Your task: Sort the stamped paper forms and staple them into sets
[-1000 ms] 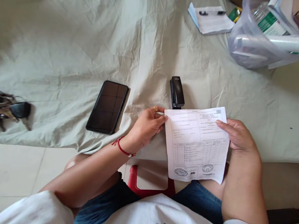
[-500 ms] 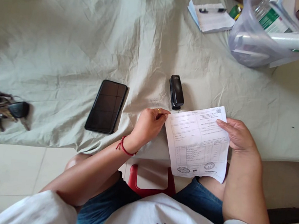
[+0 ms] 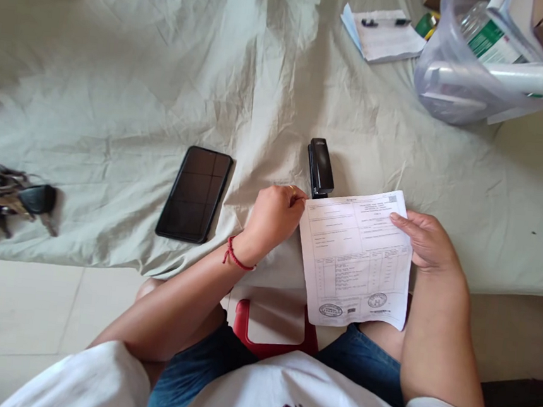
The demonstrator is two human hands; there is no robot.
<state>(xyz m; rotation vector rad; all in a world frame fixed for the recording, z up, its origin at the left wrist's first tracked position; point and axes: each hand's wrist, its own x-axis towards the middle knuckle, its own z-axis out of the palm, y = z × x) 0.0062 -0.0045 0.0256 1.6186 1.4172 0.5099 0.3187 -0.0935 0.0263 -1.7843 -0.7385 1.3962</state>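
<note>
A printed paper form with a table and two round stamps hangs over the front edge of the covered surface, facing me. My left hand pinches its upper left corner between thumb and fingers. On the right edge, my right hand grips the sheet, thumb on the printed face and fingers behind it, partly hidden. A black stapler lies just beyond the paper's top edge, close to my left fingertips. To the left of that hand rests a dark smartphone, screen up.
A bunch of keys lies at the far left. Toward the back right are a notepad with a pen on it and a clear plastic bag holding a bottle and papers. A red stool shows between my knees.
My left hand has turned and risen slightly at the paper's corner, its fingers curling in more. The sheet and my right hand have shifted a little to the left.
</note>
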